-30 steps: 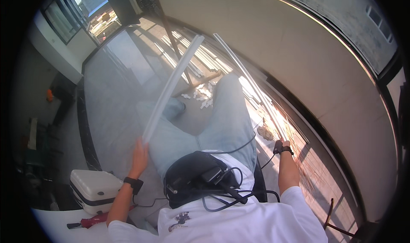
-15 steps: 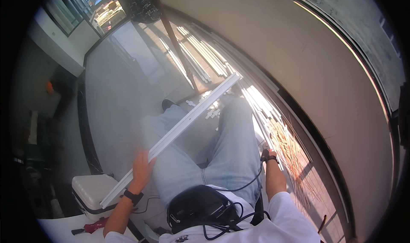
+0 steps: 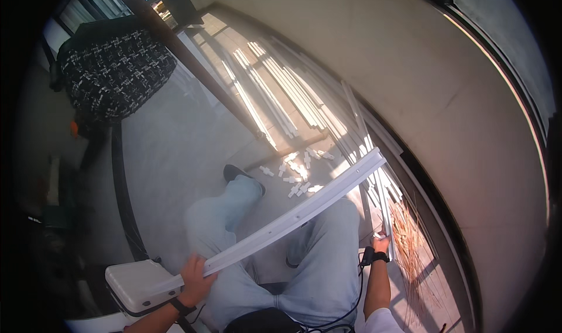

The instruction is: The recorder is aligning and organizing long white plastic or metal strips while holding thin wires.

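Observation:
A long white channel strip [image 3: 293,217] with small holes slants across my lap, from the white case at the left to beyond my right knee. My left hand [image 3: 198,277] is closed round its lower part. Off to the right, my right hand [image 3: 381,243] is closed on a thinner white strip [image 3: 379,175], beside the strips lying along the wall. My fingers there show only in part. Small white cross-shaped connectors [image 3: 301,170] lie scattered on the floor past my knees.
Bundles of white strips [image 3: 287,87] lie ahead along the wall. Thin tan rods [image 3: 410,239] spread at the right. A brown bar [image 3: 193,69] stands at a slant, beside a black-and-white patterned cloth thing [image 3: 117,69]. Near my left hand is a white hard case [image 3: 136,280].
The long strip's far end has swung right and nearer. My right hand now has a thin white strip in it. My view has shifted, showing more connectors and the patterned thing.

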A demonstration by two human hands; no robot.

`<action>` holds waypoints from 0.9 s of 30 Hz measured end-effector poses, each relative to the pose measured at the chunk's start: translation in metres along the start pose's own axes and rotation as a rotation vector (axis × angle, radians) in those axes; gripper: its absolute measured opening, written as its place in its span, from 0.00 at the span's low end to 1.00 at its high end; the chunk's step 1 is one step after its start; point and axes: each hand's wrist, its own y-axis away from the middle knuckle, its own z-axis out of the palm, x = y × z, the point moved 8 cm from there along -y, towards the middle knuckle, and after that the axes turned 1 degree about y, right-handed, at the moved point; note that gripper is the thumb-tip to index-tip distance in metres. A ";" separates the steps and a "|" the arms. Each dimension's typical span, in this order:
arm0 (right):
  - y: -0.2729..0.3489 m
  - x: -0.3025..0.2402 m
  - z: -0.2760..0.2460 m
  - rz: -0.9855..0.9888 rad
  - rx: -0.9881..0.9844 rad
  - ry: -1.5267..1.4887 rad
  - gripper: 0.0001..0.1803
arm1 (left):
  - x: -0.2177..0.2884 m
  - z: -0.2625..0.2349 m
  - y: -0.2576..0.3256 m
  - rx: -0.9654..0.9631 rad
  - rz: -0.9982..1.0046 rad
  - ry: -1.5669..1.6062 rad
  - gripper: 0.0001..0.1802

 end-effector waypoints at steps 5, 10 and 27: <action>-0.053 -0.035 0.258 0.350 -0.288 -0.317 0.17 | -0.005 -0.009 -0.006 -0.031 -0.015 0.001 0.28; -0.096 -0.027 0.433 0.239 -0.662 0.465 0.15 | 0.008 -0.005 -0.042 -0.076 -0.124 -0.072 0.18; -0.156 0.013 0.742 -0.645 -0.450 1.245 0.20 | -0.051 -0.018 -0.074 -0.053 -0.214 -0.260 0.15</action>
